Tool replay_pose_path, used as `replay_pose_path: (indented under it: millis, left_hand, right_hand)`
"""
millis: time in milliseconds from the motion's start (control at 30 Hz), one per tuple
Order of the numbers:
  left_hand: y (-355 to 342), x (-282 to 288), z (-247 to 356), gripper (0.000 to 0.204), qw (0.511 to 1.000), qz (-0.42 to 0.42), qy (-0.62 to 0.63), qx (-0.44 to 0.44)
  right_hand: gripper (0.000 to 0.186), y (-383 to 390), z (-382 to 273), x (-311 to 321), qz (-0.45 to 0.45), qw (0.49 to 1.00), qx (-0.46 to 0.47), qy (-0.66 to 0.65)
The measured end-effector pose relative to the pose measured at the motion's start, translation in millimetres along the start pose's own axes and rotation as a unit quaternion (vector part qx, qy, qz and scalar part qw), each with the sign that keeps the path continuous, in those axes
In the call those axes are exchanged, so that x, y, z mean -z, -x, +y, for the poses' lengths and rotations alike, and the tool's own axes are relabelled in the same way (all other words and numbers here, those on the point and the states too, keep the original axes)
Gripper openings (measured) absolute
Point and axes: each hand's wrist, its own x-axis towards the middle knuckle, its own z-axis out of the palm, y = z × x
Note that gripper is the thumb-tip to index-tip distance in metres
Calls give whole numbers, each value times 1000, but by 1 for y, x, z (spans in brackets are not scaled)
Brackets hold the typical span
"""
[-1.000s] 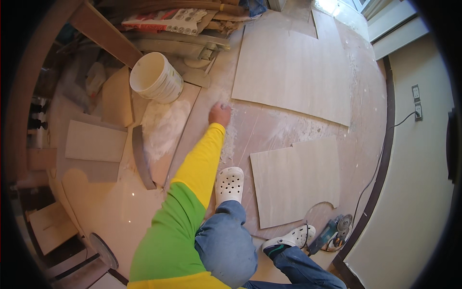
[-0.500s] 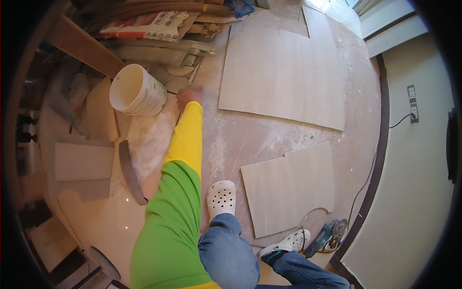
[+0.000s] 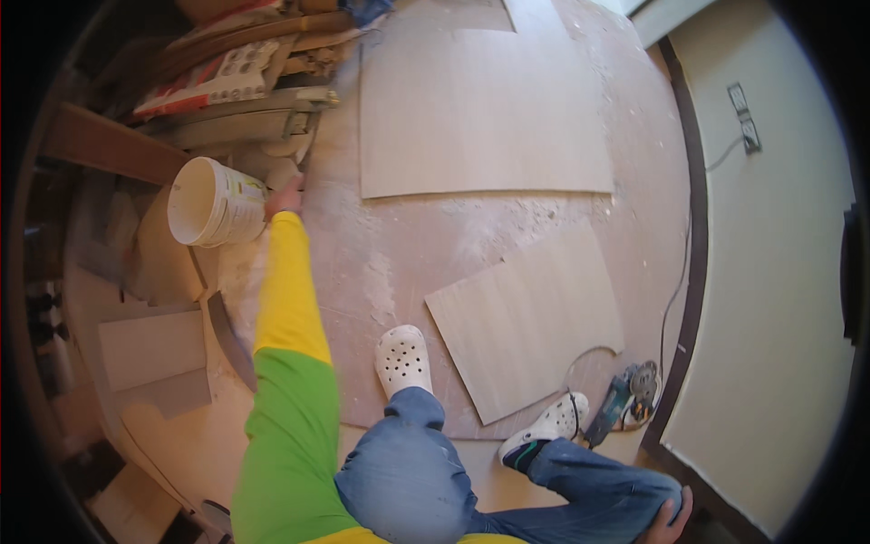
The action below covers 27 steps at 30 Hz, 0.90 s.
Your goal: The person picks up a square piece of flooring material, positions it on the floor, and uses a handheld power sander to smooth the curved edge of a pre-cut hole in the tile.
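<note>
At far left, over dusty flooring [image 3: 362,263], the left hand [image 3: 285,196] has neared the plastic bucket [image 3: 243,214], its grip indeterminable.

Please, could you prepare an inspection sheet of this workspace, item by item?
Surface: pinkish, dust-streaked floor.
Job's things: white cylindrical plastic bucket; large pale flat panel; smaller pale flat panel with curved cutout; blue-green angle grinder.
Clutter: red-and-white printed bag among long brownish strips.
Hands: left hand beside the bucket, grip unclear; right hand at the denim-covered right knee.
Cables: thin dark cable alongside dark baseboard, near the grinder.
Surroundings: pale wall with electrical outlets.
</note>
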Motion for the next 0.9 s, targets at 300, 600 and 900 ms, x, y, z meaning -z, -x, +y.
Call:
replay_pose_path:
  millis: [300,600,900]
  left_hand:
    - [178,80,-76,25,820,-348,447,79]
    - [311,173,-93,16,765,-474,431,58]
    - [325,291,-76,21,707,-527,472,16]
  right_hand:
    - [46,10,25,9,4,996,89,-20]
    - [42,51,49,16,14,984,158,-86]
    - [35,51,82,28,64,959,228,-155]
